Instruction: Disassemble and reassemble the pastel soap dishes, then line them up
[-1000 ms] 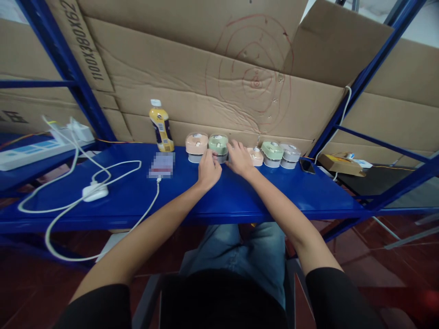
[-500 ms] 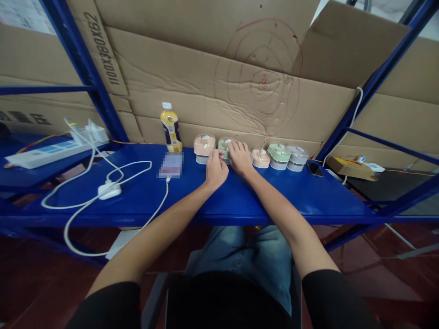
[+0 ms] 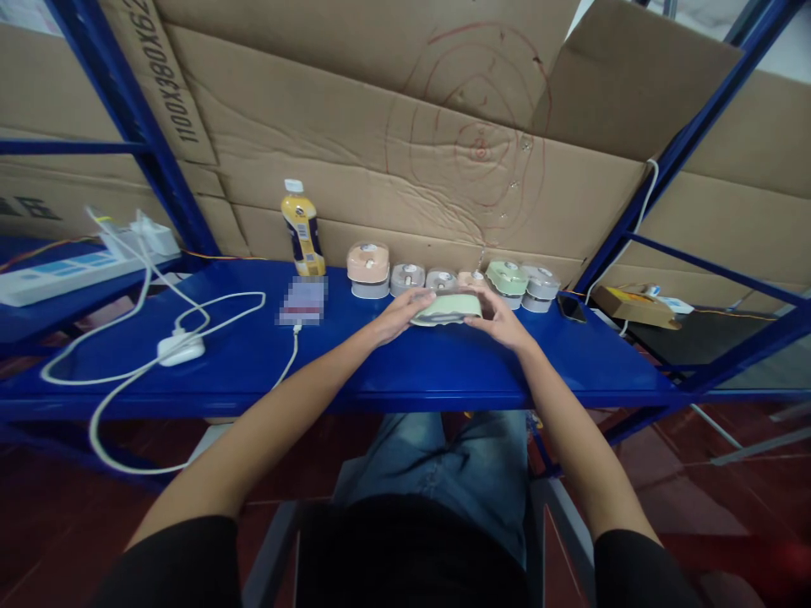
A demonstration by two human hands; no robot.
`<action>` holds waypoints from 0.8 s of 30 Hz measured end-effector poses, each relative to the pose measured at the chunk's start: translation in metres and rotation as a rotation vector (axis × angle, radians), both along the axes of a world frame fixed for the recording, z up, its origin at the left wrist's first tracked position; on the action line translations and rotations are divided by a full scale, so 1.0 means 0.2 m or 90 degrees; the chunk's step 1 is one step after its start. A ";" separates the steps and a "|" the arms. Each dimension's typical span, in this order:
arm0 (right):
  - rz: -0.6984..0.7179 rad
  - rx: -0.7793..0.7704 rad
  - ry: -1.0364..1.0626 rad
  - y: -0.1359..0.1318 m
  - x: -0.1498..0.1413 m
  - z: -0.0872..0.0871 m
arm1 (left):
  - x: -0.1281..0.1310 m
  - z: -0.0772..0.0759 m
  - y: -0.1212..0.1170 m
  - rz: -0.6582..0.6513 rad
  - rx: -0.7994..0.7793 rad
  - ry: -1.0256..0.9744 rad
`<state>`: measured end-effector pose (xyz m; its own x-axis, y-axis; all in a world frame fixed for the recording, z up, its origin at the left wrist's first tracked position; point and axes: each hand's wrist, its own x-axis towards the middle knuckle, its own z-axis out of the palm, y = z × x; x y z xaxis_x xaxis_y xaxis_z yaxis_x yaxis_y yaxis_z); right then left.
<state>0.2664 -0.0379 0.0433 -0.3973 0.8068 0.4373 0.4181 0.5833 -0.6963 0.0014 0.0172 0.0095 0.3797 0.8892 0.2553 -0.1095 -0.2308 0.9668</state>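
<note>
My left hand (image 3: 400,315) and my right hand (image 3: 500,323) hold a pale green case with a clear cover (image 3: 451,309) between them. It is tipped over on its side just above the blue shelf, and the fingers press on its two ends. Behind it stand two small grey cases, the left grey case (image 3: 407,279) and the right grey case (image 3: 441,279). A low pink case (image 3: 470,278) is partly hidden by my right hand. Left of these is a taller pink case on a grey base (image 3: 368,268); to the right are a green stacked case (image 3: 507,280) and a grey stacked case (image 3: 540,287).
A yellow drink bottle (image 3: 302,230) stands at the back left, behind a blurred-out device (image 3: 304,301) on a cable. Looped white cable and a charger (image 3: 181,348) lie further left, beside a power strip (image 3: 63,274). A dark phone (image 3: 571,309) lies at the right.
The green case has come off the row toward me and tipped over between both hands. My hands have moved apart to its ends, and the two grey cases behind now show.
</note>
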 end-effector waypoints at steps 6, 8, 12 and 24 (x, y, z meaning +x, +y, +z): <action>0.086 -0.090 0.004 -0.03 0.01 0.02 | -0.04 0.00 -0.03 -0.067 0.071 0.078; 0.117 -0.116 -0.009 -0.02 0.03 0.01 | -0.03 -0.01 -0.05 -0.029 0.135 0.132; 0.070 -0.091 -0.070 0.01 0.02 -0.05 | 0.01 -0.02 -0.10 0.050 0.283 0.257; -0.069 -0.012 -0.056 0.04 0.08 -0.04 | 0.03 -0.05 -0.09 0.029 0.336 0.347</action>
